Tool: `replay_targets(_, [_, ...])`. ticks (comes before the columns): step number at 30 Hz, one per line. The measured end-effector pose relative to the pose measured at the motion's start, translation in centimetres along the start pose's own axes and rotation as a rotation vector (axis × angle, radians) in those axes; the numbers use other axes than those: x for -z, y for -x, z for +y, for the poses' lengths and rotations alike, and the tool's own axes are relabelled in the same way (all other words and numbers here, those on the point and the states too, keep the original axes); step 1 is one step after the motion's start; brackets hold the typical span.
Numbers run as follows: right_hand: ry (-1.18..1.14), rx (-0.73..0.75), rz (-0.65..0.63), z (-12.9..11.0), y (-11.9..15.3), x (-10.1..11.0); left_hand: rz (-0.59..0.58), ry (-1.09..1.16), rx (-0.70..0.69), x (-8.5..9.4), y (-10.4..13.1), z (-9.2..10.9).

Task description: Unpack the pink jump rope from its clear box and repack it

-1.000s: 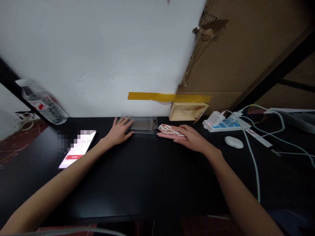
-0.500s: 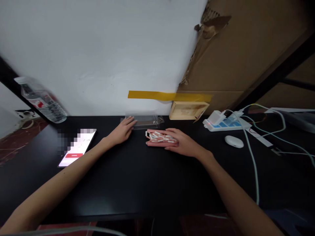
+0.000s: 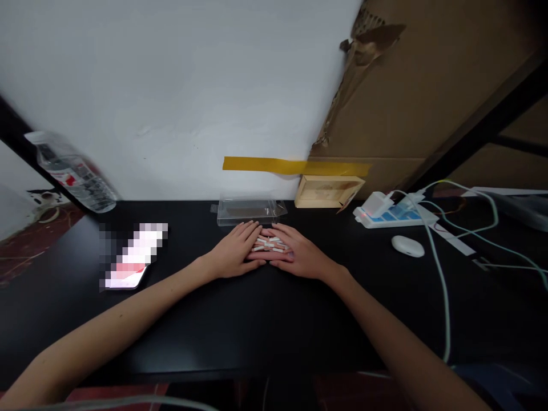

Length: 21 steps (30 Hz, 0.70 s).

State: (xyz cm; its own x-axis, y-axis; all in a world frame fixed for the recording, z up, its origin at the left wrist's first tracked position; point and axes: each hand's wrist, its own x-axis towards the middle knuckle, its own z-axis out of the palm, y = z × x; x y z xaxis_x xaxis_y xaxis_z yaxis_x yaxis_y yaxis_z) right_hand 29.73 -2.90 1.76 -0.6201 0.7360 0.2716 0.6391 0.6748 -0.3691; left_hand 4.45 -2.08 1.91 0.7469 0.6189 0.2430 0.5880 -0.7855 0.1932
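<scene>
A shallow pink tray [image 3: 269, 256] lies on the black table, holding several short white-and-pink sticks [image 3: 269, 245] in a loose pile. My left hand [image 3: 233, 251] grips its left end and my right hand [image 3: 306, 254] grips its right end. On both hands the fingers run along the far side with the thumb on the near side, so the tray's ends are covered. Just behind them is a clear plastic case [image 3: 246, 213], untouched by either hand.
At left are a lit phone [image 3: 137, 257] and a clear bottle [image 3: 79, 177]. An open wooden box [image 3: 327, 194] stands against the wall. To the right sit a power strip [image 3: 394, 217] with cables and a white earbud case [image 3: 408, 246].
My left hand has left the plastic case and come right and nearer, onto the tray's left end. My right hand and the tray have shifted slightly left.
</scene>
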Motion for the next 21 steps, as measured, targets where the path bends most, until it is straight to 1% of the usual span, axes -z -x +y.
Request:
replay_targets(3, [-0.002, -0.009, -0.021, 0.0, 0.0, 0.2, 0.001, -0.016, 0.034, -0.5, -0.1, -0.1])
replay_targets(7, [-0.016, -0.021, -0.004, -0.3, -0.2, 0.5, 0.011, -0.025, 0.076, -0.2, -0.7, 0.3])
replay_targets(11, [-0.046, 0.015, 0.016, -0.5, -0.3, 0.7, 0.035, -0.069, 0.109, 0.0, -1.3, 1.1])
replay_targets(15, [-0.064, 0.058, 0.032, -0.8, -0.3, 1.2, 0.035, -0.115, 0.208, 0.3, -1.4, 1.9])
replay_targets(18, [-0.072, 0.044, 0.095, -1.5, -0.3, 1.6, 0.050, -0.118, 0.270, 0.7, -1.4, 2.3])
replay_targets(21, [-0.154, 0.041, 0.233, -2.2, -0.6, 1.8, 0.110, -0.030, 0.303, 1.2, -1.6, 2.3])
